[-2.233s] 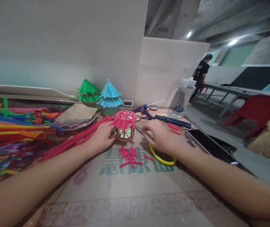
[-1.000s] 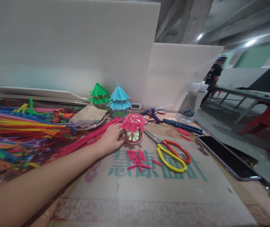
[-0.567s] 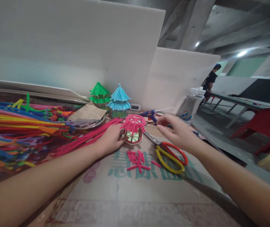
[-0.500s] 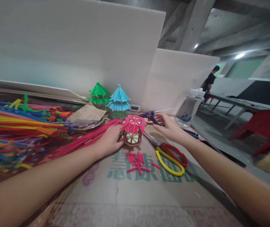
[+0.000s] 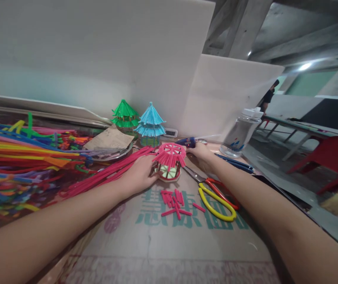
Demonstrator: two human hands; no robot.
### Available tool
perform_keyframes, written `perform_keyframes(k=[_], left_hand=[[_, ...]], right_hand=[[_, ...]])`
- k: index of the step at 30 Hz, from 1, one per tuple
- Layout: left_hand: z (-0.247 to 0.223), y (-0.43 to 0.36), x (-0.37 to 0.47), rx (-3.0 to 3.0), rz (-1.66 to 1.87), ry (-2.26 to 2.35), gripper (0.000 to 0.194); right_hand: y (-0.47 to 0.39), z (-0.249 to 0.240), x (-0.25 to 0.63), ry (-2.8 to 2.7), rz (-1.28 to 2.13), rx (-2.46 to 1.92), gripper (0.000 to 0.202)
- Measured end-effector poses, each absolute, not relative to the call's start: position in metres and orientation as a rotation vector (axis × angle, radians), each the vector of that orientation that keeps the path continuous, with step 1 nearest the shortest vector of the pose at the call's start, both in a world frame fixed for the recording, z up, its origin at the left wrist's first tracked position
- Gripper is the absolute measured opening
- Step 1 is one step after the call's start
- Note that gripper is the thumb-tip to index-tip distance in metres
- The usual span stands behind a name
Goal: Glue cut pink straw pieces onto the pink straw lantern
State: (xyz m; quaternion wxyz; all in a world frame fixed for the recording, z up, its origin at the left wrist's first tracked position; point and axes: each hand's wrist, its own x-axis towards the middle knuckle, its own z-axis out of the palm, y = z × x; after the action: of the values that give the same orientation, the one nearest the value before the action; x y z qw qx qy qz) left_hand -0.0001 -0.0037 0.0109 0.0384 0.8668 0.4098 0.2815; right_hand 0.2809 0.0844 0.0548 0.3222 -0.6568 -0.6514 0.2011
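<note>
My left hand is closed on the side of a small pavilion model with a pink fringed roof, standing on the table; the fingertips are partly hidden behind it. To the right, my right hand has its fingers wrapped round the handle of a dark blue glue gun, which lies behind the model. Short pink pipe cleaner pieces are scattered in front of the model. Scissors with one red and one yellow handle lie under my right forearm.
Long pink pipe cleaners and a heap of multicoloured ones lie on the left. Behind stand a green pavilion model and a blue one. A clear bottle stands back right, near blue pens. A person is farther off.
My right hand has moved left and closed on the glue gun's handle; before, its fingers were spread beside it. My left hand stays on the pavilion model. The view has shifted slightly.
</note>
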Motion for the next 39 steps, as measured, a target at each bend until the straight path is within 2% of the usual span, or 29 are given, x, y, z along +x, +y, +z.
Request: perform_keyframes(k=[4,9,13,19,23,30,34,39], left_hand=[[0.011,-0.003,0.000,2.683,0.878,1.206,0.026],[0.011,-0.003,-0.001,2.670,0.847,1.220,0.029],[0.016,-0.006,0.001,2.638,0.954,1.171,0.029],[0.018,-0.006,0.001,2.600,1.036,1.176,0.032],[0.014,-0.004,-0.001,2.611,1.019,1.198,0.031],[0.012,-0.002,-0.004,2.559,1.042,1.286,0.033],[0.012,-0.003,-0.004,2.565,1.025,1.285,0.034],[0.013,-0.004,-0.002,2.574,1.051,1.275,0.033]], right_hand=[[0.075,0.062,0.282,-1.687,0.485,-1.677,0.010],[0.031,0.073,0.286,-1.672,0.480,-1.530,0.029],[-0.025,0.075,0.287,-1.709,0.480,-1.299,0.033],[-0.081,0.058,0.286,-1.789,0.285,-1.130,0.023],[-0.086,0.047,0.283,-1.835,0.160,-1.181,0.016],[-0.084,0.045,0.282,-1.871,0.354,-1.254,0.028],[-0.085,0.047,0.280,-1.886,0.426,-1.301,0.025],[-0.083,0.044,0.281,-1.883,0.365,-1.317,0.032]])
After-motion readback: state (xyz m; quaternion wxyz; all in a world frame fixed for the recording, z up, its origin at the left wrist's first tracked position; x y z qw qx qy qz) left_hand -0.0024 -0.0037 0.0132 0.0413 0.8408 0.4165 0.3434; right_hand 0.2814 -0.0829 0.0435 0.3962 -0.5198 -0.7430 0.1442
